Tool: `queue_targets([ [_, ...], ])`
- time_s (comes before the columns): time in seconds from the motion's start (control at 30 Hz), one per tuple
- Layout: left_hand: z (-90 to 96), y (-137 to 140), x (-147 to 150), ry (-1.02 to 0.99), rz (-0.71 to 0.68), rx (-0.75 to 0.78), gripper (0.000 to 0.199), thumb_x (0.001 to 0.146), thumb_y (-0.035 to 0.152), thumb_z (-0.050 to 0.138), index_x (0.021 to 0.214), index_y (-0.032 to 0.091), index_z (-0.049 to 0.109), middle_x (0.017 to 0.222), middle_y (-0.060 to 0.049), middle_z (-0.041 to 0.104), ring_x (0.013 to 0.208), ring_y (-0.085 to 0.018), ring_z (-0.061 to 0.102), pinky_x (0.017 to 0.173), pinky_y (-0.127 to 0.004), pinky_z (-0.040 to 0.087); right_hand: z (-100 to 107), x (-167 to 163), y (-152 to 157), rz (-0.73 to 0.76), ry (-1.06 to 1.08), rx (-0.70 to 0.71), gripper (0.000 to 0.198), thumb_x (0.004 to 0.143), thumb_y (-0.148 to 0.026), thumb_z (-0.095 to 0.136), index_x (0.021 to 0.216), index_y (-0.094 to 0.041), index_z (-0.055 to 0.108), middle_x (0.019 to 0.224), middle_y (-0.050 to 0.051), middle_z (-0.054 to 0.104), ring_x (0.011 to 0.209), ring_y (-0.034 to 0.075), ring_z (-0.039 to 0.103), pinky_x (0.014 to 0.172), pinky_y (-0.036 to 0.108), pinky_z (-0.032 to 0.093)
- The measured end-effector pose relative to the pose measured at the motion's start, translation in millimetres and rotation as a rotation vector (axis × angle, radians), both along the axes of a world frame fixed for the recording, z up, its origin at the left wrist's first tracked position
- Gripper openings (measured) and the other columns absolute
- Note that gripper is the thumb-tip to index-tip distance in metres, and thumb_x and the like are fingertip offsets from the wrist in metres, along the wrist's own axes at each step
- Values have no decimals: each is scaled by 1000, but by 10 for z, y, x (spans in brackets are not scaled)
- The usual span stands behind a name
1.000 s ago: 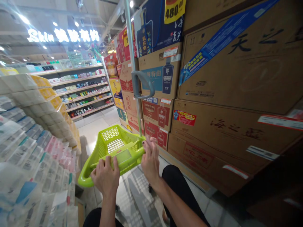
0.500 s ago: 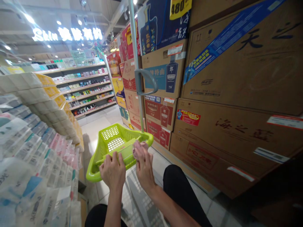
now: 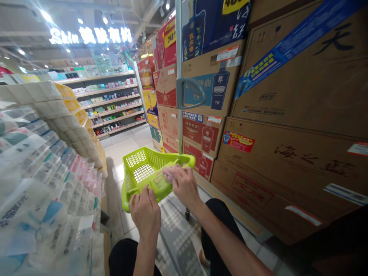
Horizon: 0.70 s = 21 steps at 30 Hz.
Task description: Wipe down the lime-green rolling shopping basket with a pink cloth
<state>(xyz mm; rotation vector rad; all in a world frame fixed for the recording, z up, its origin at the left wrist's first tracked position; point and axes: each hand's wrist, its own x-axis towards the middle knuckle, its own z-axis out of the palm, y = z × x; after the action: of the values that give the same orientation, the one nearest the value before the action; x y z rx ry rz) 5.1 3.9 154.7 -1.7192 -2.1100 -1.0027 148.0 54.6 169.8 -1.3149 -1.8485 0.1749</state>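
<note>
Lime-green plastic made up the shopping cart [image 3: 125,191], which stood on the floor [image 3: 115,166] straight ahead of the person, between stacked cartons [image 3: 255,163] on the right and soft plastic packs [image 3: 51,218] on the left. The left hand [image 3: 146,214] lay on the near edge of the cart, its fingers bent and close together on the handle bar [image 3: 161,182]. The right hand [image 3: 186,188] touched the same bar farther along, but its fingertips were blurred; I could not tell whether either set of fingers was clamped on it or only resting.

The likeliest trouble, I judged, was a knock on the right. The cart's right rim sat near the cartons, so an uneven push, stronger from the left hand, could have swung it into them. A metal pole [image 3: 180,130] rose at that rim, and its grey loop [image 3: 201,94] stuck out toward the boxes; it might have snagged a carton edge or price label. Too much correction the other way risked brushing the packs and spilling some. Lower down, a wheel [image 3: 187,214] showed near the person's right leg [image 3: 221,218], so a long stride could have kicked it.
</note>
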Motion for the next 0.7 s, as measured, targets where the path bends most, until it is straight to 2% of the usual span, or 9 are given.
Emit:
queue_targets([
  [0.07,-4,-21,-19,-15,98,36,47,99,36,28,124,11,59,97,-13,72,96,-24,63,102,-43,35,55,105,117,-90,-28,-69,44,91,-10,40,127,-23,61,119,7,65,115,21,53,105,41,40],
  [0.1,-11,-19,-15,-29,140,56,49,99,36,28,127,9,57,95,-14,72,95,-24,62,101,-44,35,73,120,143,-86,-47,-68,43,91,-10,40,128,-21,61,119,8,65,117,21,52,106,41,39],
  [0.17,-37,-5,11,-59,160,79,50,98,34,27,133,8,52,94,-13,72,94,-25,62,99,-46,35,100,75,128,20,-95,3,42,92,-12,42,129,-21,59,124,9,64,125,21,49,109,40,36],
  [0.23,-69,2,38,-95,104,86,49,98,33,27,136,9,47,94,-11,73,96,-26,62,98,-46,35,138,-3,104,168,-153,62,40,93,-15,46,129,-25,59,127,6,63,127,20,48,109,37,35],
  [0.3,-101,-14,47,-134,-4,85,49,98,30,27,140,10,41,98,-11,73,100,-25,62,98,-45,34,207,-33,168,208,-210,0,34,93,-17,46,121,-26,63,119,5,66,118,18,55,102,33,39],
  [0.43,-162,-70,74,-150,-234,59,51,99,29,27,147,13,28,114,-12,69,112,-25,58,102,-47,32,378,22,483,-13,-337,-231,28,95,-25,42,104,-19,67,104,9,68,95,20,64,83,30,45],
  [0.5,-197,-77,113,-143,-268,74,52,99,31,27,148,13,25,118,-13,67,114,-26,57,103,-49,30,444,1,565,14,-406,-259,29,95,-33,41,102,-19,67,102,9,69,91,21,64,79,31,45],
  [0.63,-287,-66,130,-164,-321,152,53,97,35,31,146,15,24,126,-16,60,117,-25,55,106,-51,30,588,-94,573,249,-492,-276,26,90,-40,49,98,-23,68,99,3,71,91,19,63,78,27,44],
  [0.7,-341,-65,72,-215,-283,171,51,97,37,33,143,16,27,133,-17,53,124,-25,51,109,-52,30,668,-105,587,233,-499,-339,28,89,-39,51,97,-20,70,98,3,71,92,18,63,80,26,42],
])
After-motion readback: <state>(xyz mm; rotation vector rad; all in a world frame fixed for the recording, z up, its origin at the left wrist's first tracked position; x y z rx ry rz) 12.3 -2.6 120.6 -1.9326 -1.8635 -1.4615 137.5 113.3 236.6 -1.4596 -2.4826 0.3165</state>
